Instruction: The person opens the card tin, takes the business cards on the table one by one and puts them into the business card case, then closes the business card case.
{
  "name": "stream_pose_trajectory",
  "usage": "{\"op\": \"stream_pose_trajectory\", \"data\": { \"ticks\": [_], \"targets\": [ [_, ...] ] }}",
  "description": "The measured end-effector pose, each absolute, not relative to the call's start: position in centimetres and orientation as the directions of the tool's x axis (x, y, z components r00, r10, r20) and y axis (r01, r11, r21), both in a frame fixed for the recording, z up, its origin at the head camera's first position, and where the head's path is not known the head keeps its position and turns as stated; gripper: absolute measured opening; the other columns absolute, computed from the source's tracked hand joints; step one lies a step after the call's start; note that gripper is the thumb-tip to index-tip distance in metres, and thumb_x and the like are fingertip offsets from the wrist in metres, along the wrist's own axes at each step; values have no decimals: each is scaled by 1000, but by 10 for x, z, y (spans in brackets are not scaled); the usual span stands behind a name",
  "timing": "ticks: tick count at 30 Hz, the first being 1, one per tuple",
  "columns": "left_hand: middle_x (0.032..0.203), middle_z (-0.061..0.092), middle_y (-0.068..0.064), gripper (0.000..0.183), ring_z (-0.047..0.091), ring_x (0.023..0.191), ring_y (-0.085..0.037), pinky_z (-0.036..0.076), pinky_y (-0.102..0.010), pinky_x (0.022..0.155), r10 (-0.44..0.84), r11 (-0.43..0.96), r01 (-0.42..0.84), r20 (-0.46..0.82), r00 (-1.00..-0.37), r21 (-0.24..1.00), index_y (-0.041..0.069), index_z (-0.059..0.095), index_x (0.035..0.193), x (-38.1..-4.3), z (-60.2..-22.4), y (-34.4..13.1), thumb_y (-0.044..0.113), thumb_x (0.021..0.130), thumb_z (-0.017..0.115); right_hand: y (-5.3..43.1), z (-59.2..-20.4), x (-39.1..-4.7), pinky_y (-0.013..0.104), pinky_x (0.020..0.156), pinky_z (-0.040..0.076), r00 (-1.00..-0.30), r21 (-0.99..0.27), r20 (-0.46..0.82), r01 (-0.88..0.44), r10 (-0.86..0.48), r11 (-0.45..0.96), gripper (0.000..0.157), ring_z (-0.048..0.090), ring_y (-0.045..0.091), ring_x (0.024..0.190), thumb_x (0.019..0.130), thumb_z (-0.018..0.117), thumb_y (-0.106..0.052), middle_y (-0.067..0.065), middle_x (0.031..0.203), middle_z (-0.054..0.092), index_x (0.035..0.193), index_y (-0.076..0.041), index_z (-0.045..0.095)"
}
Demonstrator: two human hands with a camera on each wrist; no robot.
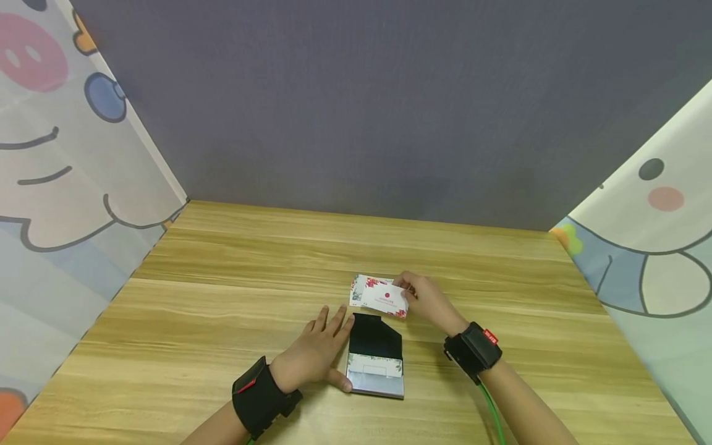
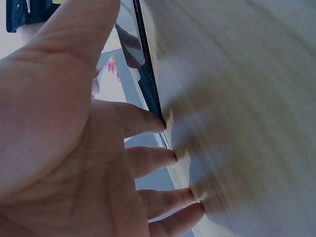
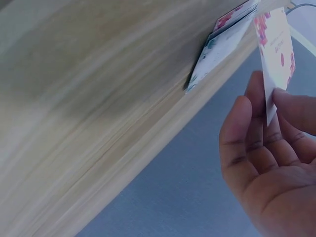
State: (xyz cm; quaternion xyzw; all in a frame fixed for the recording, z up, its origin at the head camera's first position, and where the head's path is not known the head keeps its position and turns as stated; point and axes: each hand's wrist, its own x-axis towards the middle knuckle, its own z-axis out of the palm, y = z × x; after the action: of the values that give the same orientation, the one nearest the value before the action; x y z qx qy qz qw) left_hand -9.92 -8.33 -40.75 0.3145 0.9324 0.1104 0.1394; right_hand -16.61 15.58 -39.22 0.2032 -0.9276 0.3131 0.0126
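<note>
Glossy, mirror-like metal is now shown on the card case (image 1: 375, 386), backed by a matt black flap (image 1: 374, 337); smooth printed paper's seen in the card (image 1: 384, 298), wood grain across the tabletop (image 1: 250, 259), matt, cloth-like weave on the backdrop (image 1: 356, 111).

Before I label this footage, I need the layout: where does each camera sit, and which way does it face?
Head: worn up there, facing forward and down at the tabletop and card case; left hand, right hand and forearms show.
Left wrist: on that wrist, looking past palm and fingers to the tabletop.
Right wrist: on that wrist, facing the right hand pinching a card, more cards beyond.
Shared: head and right-wrist views both show the pinched card.
</note>
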Motion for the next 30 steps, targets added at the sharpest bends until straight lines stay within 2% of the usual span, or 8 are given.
{"op": "stream_pose_trajectory", "data": {
  "ticks": [12,30],
  "targets": [
    [149,19,-25,116,17,129,-52,33,-60,98,622,773,563,-171,-764,294,-1,26,141,-99,-409,-84,63,54,67,153,-388,-150,33,60,48,-893,-605,75,-394,-443,692,19,50,16,67,79,56,10,10,85,64,92,-2,62],
    [149,18,-25,116,16,129,-51,32,-60,99,615,779,556,-181,-767,289,0,25,142,-99,-409,-84,64,55,67,149,-389,-134,27,56,47,-814,-644,-9,-439,-581,626,21,51,12,67,78,53,11,3,79,59,89,-6,60]
  ]
}}
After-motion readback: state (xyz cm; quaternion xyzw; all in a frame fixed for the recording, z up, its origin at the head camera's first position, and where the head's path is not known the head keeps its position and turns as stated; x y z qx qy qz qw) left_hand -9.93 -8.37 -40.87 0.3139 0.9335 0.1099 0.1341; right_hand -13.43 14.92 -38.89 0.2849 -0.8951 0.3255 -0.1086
